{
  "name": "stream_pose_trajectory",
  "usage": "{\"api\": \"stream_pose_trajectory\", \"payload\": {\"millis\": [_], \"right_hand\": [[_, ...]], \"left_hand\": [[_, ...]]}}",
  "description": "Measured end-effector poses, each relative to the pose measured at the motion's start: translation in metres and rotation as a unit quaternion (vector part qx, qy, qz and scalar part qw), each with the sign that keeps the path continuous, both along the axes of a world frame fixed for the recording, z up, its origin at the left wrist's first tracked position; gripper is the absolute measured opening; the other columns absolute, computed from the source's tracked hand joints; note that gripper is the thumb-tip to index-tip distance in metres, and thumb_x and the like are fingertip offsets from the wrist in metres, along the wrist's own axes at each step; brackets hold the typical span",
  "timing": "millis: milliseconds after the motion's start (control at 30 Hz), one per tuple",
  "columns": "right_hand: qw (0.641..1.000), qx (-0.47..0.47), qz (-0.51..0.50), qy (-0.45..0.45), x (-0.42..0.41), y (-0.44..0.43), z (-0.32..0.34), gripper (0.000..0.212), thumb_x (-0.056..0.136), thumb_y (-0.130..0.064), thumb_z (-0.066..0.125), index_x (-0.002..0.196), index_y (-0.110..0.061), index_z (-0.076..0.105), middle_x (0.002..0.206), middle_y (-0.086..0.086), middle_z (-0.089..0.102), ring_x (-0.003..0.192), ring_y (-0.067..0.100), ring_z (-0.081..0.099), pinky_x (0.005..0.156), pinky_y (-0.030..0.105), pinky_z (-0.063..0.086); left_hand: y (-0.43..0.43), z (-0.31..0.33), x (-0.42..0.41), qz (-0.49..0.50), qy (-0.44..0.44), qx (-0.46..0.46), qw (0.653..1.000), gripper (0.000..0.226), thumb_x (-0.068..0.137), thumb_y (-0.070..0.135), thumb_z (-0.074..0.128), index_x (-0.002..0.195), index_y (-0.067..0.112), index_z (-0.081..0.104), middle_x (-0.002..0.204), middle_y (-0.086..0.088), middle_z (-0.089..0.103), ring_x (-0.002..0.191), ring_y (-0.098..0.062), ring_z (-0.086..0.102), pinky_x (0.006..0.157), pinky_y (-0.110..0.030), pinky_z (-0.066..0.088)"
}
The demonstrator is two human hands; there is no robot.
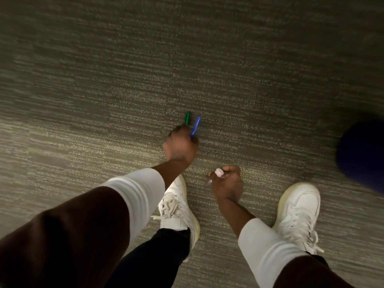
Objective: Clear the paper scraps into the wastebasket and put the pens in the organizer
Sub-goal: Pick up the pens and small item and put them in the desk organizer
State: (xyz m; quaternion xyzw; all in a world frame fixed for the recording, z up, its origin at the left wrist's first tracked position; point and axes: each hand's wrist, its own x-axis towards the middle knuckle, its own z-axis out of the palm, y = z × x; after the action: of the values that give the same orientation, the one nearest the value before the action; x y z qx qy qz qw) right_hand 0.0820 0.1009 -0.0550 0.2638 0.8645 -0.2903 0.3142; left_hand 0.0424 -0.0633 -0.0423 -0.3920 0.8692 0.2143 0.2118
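I look straight down at grey carpet. My left hand [180,145] is closed around two pens: a green pen [187,118] and a blue pen [195,126] stick out past the fingers, pointing away from me. My right hand [226,185] is lower and to the right, shut on a pale pink-capped pen [218,173] whose clear tip shows below the thumb. No paper scraps, wastebasket or organizer are in view.
My two white sneakers stand on the striped carpet [124,80], the left shoe [177,206] under my left wrist, the right shoe [299,213] at lower right. A dark blue rounded object [363,154] sits blurred at the right edge.
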Motion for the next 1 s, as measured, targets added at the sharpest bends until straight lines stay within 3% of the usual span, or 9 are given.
{"api": "stream_pose_trajectory", "payload": {"millis": [100,233,433,600,767,1000], "right_hand": [[0.999,-0.01,0.042,0.01,-0.005,0.004,0.003,0.043,0.074,-0.027,0.094,0.105,-0.018,0.066,0.097,0.01,0.079,0.088,0.032,0.074,0.071,0.029,0.047],[0.997,-0.005,0.077,0.03,-0.014,0.011,0.002,0.045,0.072,-0.03,0.095,0.105,-0.021,0.065,0.092,0.007,0.08,0.086,0.031,0.075,0.073,0.035,0.055],[0.995,-0.01,0.095,0.029,-0.026,0.027,0.002,0.044,0.073,-0.027,0.096,0.105,-0.021,0.066,0.096,0.008,0.08,0.088,0.03,0.075,0.075,0.035,0.055],[0.994,-0.014,0.107,0.03,-0.033,0.04,0.005,0.045,0.073,-0.03,0.096,0.105,-0.022,0.065,0.096,0.007,0.081,0.088,0.029,0.075,0.074,0.035,0.056],[0.991,-0.026,0.128,0.026,-0.043,0.049,0.008,0.043,0.076,-0.029,0.094,0.107,-0.02,0.066,0.097,0.005,0.081,0.088,0.028,0.075,0.069,0.028,0.048],[0.987,-0.026,0.159,0.027,-0.048,0.059,0.004,0.047,0.074,-0.03,0.096,0.108,-0.021,0.066,0.097,0.003,0.08,0.087,0.027,0.074,0.07,0.031,0.053]], "left_hand": [[-0.007,-0.002,-0.004,0.03,-0.006,-0.027,0.999,0.031,0.096,0.033,0.062,0.119,0.012,0.065,0.117,-0.011,0.065,0.11,-0.034,0.065,0.081,-0.048,0.057],[-0.01,-0.008,-0.011,0.057,-0.043,-0.04,0.997,0.031,0.097,0.034,0.062,0.119,0.013,0.069,0.116,-0.011,0.067,0.106,-0.034,0.068,0.081,-0.045,0.058],[-0.006,-0.015,-0.017,0.087,-0.05,-0.035,0.994,0.042,0.094,0.029,0.072,0.125,0.008,0.054,0.117,-0.015,0.069,0.106,-0.038,0.07,0.082,-0.045,0.056],[-0.013,-0.02,-0.024,0.145,-0.068,-0.004,0.987,0.032,0.09,0.026,0.078,0.118,0.012,0.071,0.114,-0.013,0.075,0.105,-0.034,0.073,0.082,-0.043,0.059],[-0.016,-0.02,-0.024,0.158,-0.061,-0.002,0.986,0.029,0.085,0.026,0.086,0.109,0.011,0.077,0.108,-0.014,0.077,0.099,-0.033,0.075,0.075,-0.034,0.054],[-0.008,-0.016,-0.031,0.103,-0.106,-0.031,0.988,0.042,0.093,0.043,0.075,0.12,0.012,0.07,0.119,-0.012,0.072,0.113,-0.033,0.068,0.088,-0.043,0.058]]}}
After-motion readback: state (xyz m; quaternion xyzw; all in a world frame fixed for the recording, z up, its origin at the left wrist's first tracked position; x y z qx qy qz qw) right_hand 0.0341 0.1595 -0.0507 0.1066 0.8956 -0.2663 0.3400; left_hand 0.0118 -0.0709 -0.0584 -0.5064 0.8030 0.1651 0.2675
